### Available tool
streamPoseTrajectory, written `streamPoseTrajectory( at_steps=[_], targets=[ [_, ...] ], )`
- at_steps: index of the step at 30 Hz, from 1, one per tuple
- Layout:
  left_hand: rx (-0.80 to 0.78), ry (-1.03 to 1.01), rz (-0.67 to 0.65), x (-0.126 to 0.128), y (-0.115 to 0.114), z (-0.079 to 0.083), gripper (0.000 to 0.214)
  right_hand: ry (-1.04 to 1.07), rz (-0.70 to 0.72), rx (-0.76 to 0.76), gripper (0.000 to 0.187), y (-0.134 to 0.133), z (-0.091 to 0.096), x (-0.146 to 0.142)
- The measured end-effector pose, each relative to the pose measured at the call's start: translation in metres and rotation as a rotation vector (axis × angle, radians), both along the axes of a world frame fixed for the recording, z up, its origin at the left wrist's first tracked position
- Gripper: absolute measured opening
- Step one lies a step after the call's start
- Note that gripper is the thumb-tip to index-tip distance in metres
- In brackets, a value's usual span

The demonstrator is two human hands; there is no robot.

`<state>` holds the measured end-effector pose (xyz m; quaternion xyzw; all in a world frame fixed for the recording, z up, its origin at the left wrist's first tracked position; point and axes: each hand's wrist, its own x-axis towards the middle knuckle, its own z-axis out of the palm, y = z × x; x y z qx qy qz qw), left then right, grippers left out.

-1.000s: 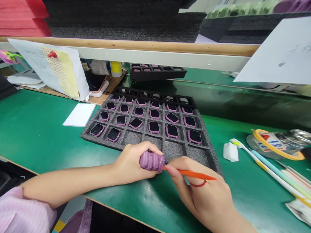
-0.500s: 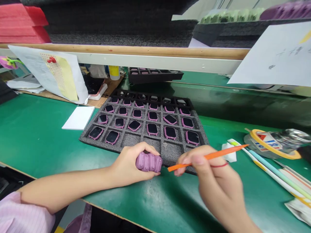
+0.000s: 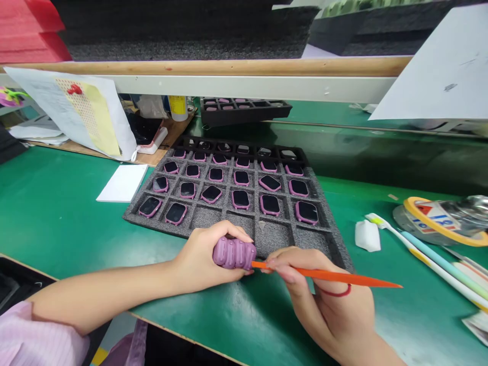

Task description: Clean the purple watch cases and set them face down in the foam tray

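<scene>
My left hand (image 3: 213, 251) is closed around a row of several purple watch cases (image 3: 234, 252), stacked face to face with their side edges toward me. In my right hand (image 3: 316, 290) is a thin orange pry stick (image 3: 343, 277), pinched between thumb and fingers. Its left tip meets the right end of the stack, low on the outermost case. Just behind both hands lies a dark grey foam tray (image 3: 274, 235) with square compartments. Many hold purple-framed watches with black screens, such as one watch (image 3: 270, 204); several front compartments are bare.
Right of the tray lie a white block (image 3: 367, 236), a toothbrush (image 3: 400, 236) and a metal-topped bottle (image 3: 430, 221) ringed by a yellow tape roll. A white pad (image 3: 122, 183) is at left. A shelf edge (image 3: 229, 67) crosses above, and a second tray (image 3: 244, 113) stands behind.
My right hand has moved left and down, bringing the orange stick's tip from beside the stack to its right end. The stick's far end has swung downward. My left hand stays put.
</scene>
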<state>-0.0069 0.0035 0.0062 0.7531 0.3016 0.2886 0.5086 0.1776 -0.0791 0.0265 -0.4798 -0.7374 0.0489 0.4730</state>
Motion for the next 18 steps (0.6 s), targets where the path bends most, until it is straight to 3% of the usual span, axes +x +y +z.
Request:
streamPoseTrajectory(
  at_steps=[11,18],
  targets=[
    [0.075,0.023,-0.084,0.0009,-0.0017,-0.0002,0.032,-0.239,0.001,-0.026,0.021,-0.0019,0.0053,-0.0092],
    [0.099,0.024,-0.067,0.0013,-0.0010,-0.0008,0.032,-0.307,-0.058,0.030,0.023,-0.0027,0.0060,-0.0107]
  ],
)
